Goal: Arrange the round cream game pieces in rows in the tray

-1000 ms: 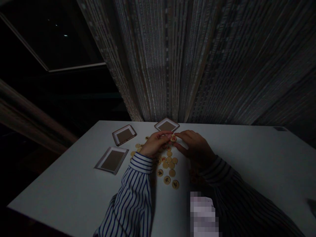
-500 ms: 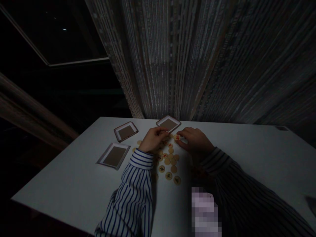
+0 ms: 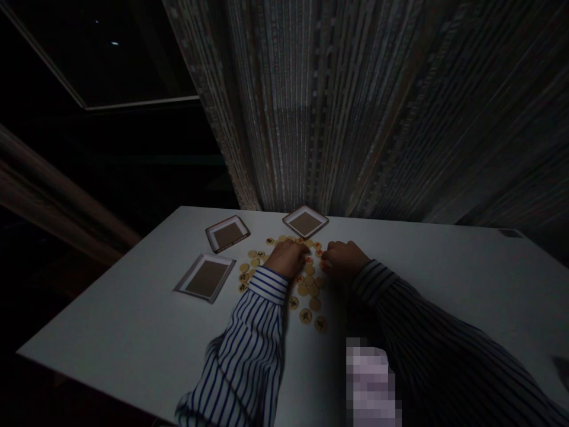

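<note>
Round wooden Chinese chess pieces [image 3: 305, 316] with red or black characters lie in a loose spread on the white table; several show plain faces. My left hand [image 3: 287, 258] is low over the middle of the spread, its fingers bent together. What they hold, if anything, is hidden beneath them. At the right edge of the spread, my right hand [image 3: 344, 260] has its fingers curled closed on a red-marked Chinese chess piece [image 3: 323, 265]. Other red-marked pieces [image 3: 317, 245] lie between both hands. Black-marked pieces [image 3: 243, 277] sit left of my left wrist.
Three shallow trays stand on the white table [image 3: 133, 308]: a grey-rimmed one [image 3: 188, 283] at left, a brown-rimmed one [image 3: 209, 238] behind it, and another [image 3: 287, 220] at the back edge. A string curtain [image 3: 288, 118] hangs behind the table. A dark flat item [image 3: 511, 233] lies far right.
My right hand has moved slightly nearer me, from a pinched red-marked piece to another one. My left hand has shifted right and nearer, uncovering pieces at the back and left. The view has shifted slightly.
</note>
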`<state>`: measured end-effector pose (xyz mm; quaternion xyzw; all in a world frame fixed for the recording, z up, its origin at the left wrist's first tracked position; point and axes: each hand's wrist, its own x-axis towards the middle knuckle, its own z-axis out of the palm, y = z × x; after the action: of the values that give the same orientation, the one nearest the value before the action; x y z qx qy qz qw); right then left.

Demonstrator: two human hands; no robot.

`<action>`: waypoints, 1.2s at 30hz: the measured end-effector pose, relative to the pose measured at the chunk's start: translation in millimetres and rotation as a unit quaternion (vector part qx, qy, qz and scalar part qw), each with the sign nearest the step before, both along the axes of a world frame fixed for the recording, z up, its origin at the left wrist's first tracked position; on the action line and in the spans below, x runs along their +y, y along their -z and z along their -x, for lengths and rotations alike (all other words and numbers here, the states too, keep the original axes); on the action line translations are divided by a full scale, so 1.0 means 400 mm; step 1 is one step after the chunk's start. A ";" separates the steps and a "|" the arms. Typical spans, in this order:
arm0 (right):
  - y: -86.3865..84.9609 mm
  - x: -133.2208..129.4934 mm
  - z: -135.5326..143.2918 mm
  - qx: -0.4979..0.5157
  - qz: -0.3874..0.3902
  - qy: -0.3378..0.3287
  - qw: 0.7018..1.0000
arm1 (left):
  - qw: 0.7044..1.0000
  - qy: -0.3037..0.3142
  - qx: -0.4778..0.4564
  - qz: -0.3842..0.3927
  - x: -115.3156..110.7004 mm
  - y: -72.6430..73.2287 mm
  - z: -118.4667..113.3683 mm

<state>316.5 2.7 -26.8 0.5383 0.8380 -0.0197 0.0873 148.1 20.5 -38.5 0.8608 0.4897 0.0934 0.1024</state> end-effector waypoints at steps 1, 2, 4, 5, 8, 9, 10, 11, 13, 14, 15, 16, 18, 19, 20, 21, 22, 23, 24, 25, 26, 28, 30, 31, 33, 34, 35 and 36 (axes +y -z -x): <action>0.002 0.002 0.001 -0.002 0.005 0.000 1.000 | 1.000 0.004 0.012 -0.005 0.000 0.004 -0.006; 0.005 0.003 0.002 -0.003 0.007 -0.001 1.000 | 1.000 0.007 0.021 -0.009 0.000 0.008 -0.011; 0.009 0.006 0.003 -0.004 0.010 -0.001 1.000 | 0.999 0.011 0.032 -0.017 0.001 0.016 -0.017; 0.011 0.008 0.003 -0.005 0.011 -0.001 1.000 | 0.999 0.011 0.035 -0.021 0.002 0.021 -0.019; 0.013 0.009 0.001 -0.004 0.013 -0.003 1.000 | 0.999 0.007 0.038 -0.027 0.004 0.030 -0.021; 0.013 0.009 0.000 -0.004 0.013 -0.004 1.000 | 0.999 0.006 0.039 -0.026 0.004 0.030 -0.022; 0.013 0.009 -0.001 -0.004 0.013 -0.004 1.000 | 0.999 0.006 0.040 -0.025 0.004 0.030 -0.022; 0.012 0.008 -0.003 -0.004 0.012 -0.004 1.000 | 0.999 0.007 0.040 -0.023 0.004 0.029 -0.022; 0.010 0.007 -0.008 -0.005 0.008 -0.004 1.000 | 0.999 0.012 0.040 -0.020 0.002 0.026 -0.022; 0.009 0.006 -0.011 -0.007 0.007 -0.005 1.000 | 0.999 0.017 0.040 -0.018 0.002 0.025 -0.022; 0.008 0.005 -0.014 -0.008 0.006 -0.005 1.000 | 0.999 0.023 0.040 -0.016 0.001 0.023 -0.022; 0.006 0.004 -0.017 -0.008 0.004 -0.006 1.000 | 0.999 0.030 0.041 -0.013 0.001 0.022 -0.021; 0.002 0.002 -0.024 -0.007 0.002 -0.009 1.000 | 0.998 0.042 0.041 -0.006 0.001 0.022 -0.020; 0.000 0.001 -0.028 -0.007 0.001 -0.010 1.000 | 0.998 0.045 0.040 -0.002 0.001 0.023 -0.019; -0.002 0.000 -0.031 -0.006 -0.001 -0.011 1.000 | 0.998 0.045 0.039 0.000 0.001 0.025 -0.019; -0.004 -0.001 -0.034 -0.006 -0.001 -0.013 1.000 | 0.998 0.045 0.038 0.002 0.001 0.026 -0.018; -0.007 -0.002 -0.037 -0.006 0.000 -0.012 1.000 | 0.998 0.044 0.036 0.003 0.001 0.028 -0.018; -0.009 -0.004 -0.040 -0.005 0.000 -0.012 1.000 | 0.998 0.045 0.034 0.003 0.001 0.030 -0.019; -0.011 -0.005 -0.042 -0.004 -0.001 -0.010 1.000 | 0.998 0.046 0.032 0.004 0.001 0.032 -0.019; -0.014 -0.007 -0.044 -0.002 -0.001 -0.007 1.000 | 0.998 0.047 0.031 0.005 0.002 0.034 -0.020; -0.016 -0.009 -0.046 0.001 -0.001 -0.004 1.000 | 0.998 0.048 0.030 0.006 0.003 0.035 -0.020; -0.019 -0.013 -0.049 0.007 -0.006 0.001 1.000 | 0.998 0.049 0.028 0.006 0.005 0.038 -0.021; -0.023 -0.017 -0.051 0.009 -0.012 0.003 1.000 | 0.998 0.049 0.027 0.003 0.008 0.040 -0.021; -0.025 -0.019 -0.052 0.011 -0.014 0.002 1.000 | 0.998 0.048 0.026 0.000 0.009 0.040 -0.020; -0.031 -0.023 -0.055 0.017 -0.018 0.004 1.000 | 0.999 0.043 0.024 -0.008 0.011 0.039 -0.018; -0.034 -0.025 -0.057 0.021 -0.021 0.004 1.000 | 0.999 0.039 0.020 -0.014 0.010 0.036 -0.017; -0.037 -0.027 -0.059 0.024 -0.023 0.006 0.999 | 0.999 0.033 0.016 -0.021 0.010 0.033 -0.017; -0.040 -0.029 -0.061 0.027 -0.024 0.010 0.999 | 0.999 0.028 0.010 -0.028 0.008 0.028 -0.017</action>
<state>341.0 -8.7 -10.6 0.5478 0.8349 -0.0147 0.0519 154.7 23.7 -49.7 0.8778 0.4632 0.0955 0.0756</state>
